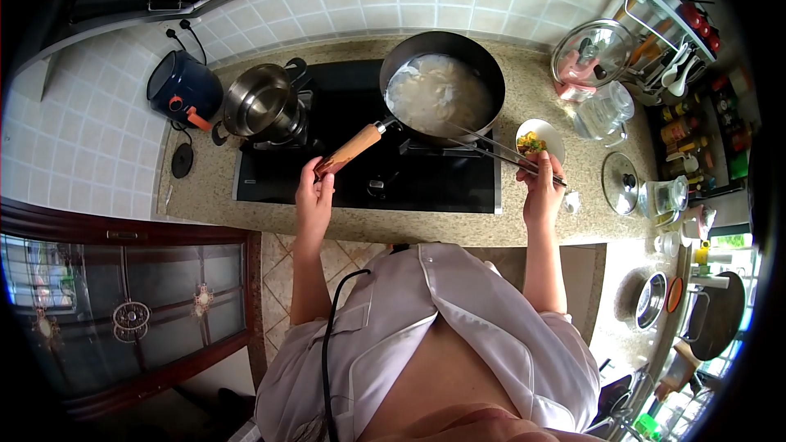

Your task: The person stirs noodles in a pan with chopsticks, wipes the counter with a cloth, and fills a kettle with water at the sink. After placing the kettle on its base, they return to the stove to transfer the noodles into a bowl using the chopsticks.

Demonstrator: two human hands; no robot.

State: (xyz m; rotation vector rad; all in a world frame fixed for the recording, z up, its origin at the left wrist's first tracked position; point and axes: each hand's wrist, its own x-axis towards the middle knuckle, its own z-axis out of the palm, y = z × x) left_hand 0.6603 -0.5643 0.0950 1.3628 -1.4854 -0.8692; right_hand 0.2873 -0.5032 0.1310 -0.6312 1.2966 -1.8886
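Note:
My left hand (313, 200) is closed at the end of the wooden handle (352, 147) of a deep dark frying pan. The pan (397, 53) sits on the right side of the black gas stove and holds pale pieces in cloudy, whitish liquid (438, 94). In my right hand (540, 188) is a pair of long chopsticks (491, 149), their tips over the pan's near edge, reaching to the liquid. Just beyond that hand stands a small white bowl (553, 137) with yellow and green chopped food (530, 142).
A steel pot (255, 102) stands on the left burner, with a dark blue appliance (184, 90) farther left. Right of the bowl lie a glass lid (620, 182) and a glass jug (606, 110). Another glass lid (591, 51) leans in a pink holder near the utensil rack.

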